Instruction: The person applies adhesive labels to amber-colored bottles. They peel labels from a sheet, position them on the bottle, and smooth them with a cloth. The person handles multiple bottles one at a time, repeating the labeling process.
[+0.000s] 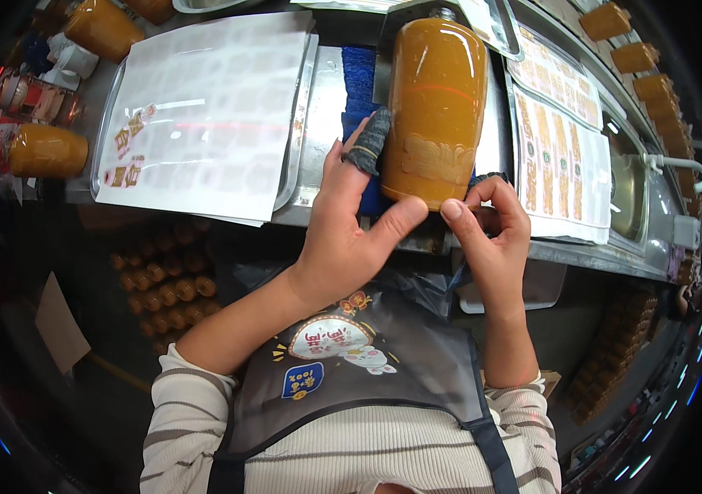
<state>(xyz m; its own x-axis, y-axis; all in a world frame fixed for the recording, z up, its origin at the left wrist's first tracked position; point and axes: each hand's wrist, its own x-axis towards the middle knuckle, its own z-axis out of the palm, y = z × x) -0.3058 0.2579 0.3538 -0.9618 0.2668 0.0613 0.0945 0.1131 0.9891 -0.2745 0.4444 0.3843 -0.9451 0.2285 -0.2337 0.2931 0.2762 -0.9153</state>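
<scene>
A glossy caramel-brown bottle (436, 95) lies on the bench with its neck pointing away from me. A raised pattern shows near its base. My left hand (343, 214) lies along its left side, thumb pressed to the base edge and dark grey cloth wrapped around a finger. At the right end of the base, my right hand (495, 239) has thumb and forefinger pinched together against the rim. Whatever may be between those fingertips is too small to make out. Blue cloth (359, 78) is partly under the bottle.
On the left, a white sticker sheet (211, 107) with a few gold stickers lies on a metal tray. Sheets of gold stickers (561, 160) are at the right, by a metal basin (629, 202). More brown bottles stand at left (48, 151) and far right (635, 58).
</scene>
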